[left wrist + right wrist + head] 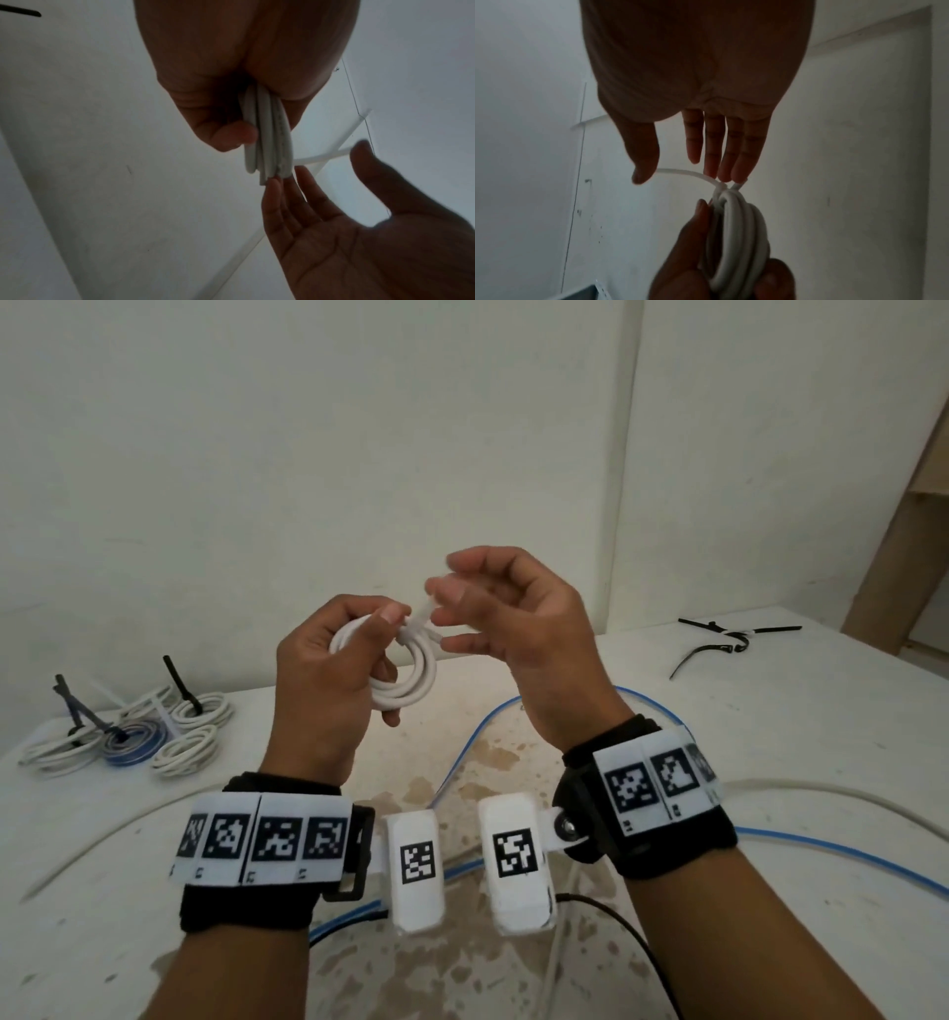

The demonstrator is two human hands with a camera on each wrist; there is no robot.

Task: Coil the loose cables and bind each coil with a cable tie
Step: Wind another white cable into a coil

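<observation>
A small coil of white cable (pixel 411 685) is held up above the table (pixel 770 711), and my left hand (pixel 390 644) grips it with the thumb on top and the fingers curled through the loop. A white cable tie (pixel 423 611) wraps the top of the coil, its tail sticking up and to the right. My right hand (pixel 447 616) is at the tie with its fingers straight. In the right wrist view its fingertips (pixel 727 176) touch the tie's head, and the tail (pixel 687 173) arcs over to the thumb tip. The left wrist view shows the coil (pixel 267 142) edge-on.
Several bound coils (pixel 133 737), white and one blue, lie at the table's far left. Black cable ties (pixel 729 639) lie at the far right. A loose blue cable (pixel 821 850) and a loose white cable (pixel 821 793) run across the table under my wrists, with a thin black wire (pixel 642 947) nearby.
</observation>
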